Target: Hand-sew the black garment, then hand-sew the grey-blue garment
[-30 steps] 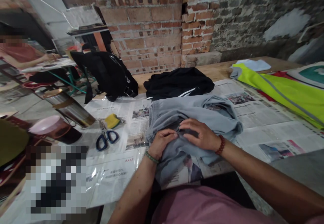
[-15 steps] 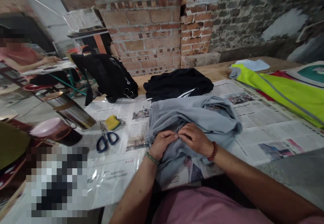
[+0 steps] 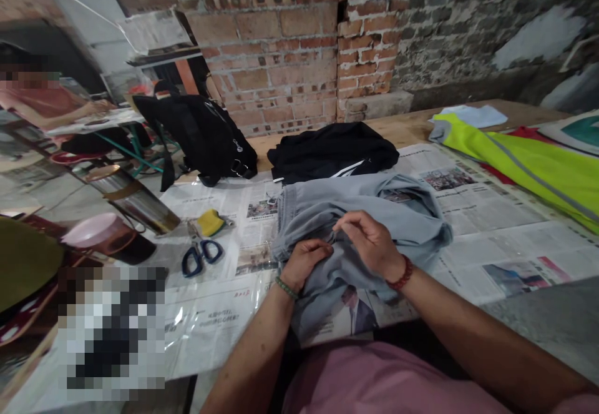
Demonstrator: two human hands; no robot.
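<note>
A crumpled grey garment with a gathered band at its left side lies on the newspaper in front of me. My left hand rests on its near part, thumb and fingers pinched on the fabric. Just to the right and slightly higher, my right hand is raised over the cloth with thumb and forefinger pressed together. Anything in that pinch is too small to make out. Left of the garment lie blue-handled scissors beside a small yellow-and-green item.
Newspaper under clear plastic covers the table. A steel flask and a pink-lidded cup stand left. Behind are a black bag and black clothing; a yellow vest lies right. Another person sits far left.
My right hand has lifted and drawn apart from my left hand, which stays on the grey garment. Before, the fingertips of both hands met. The view has shifted slightly.
</note>
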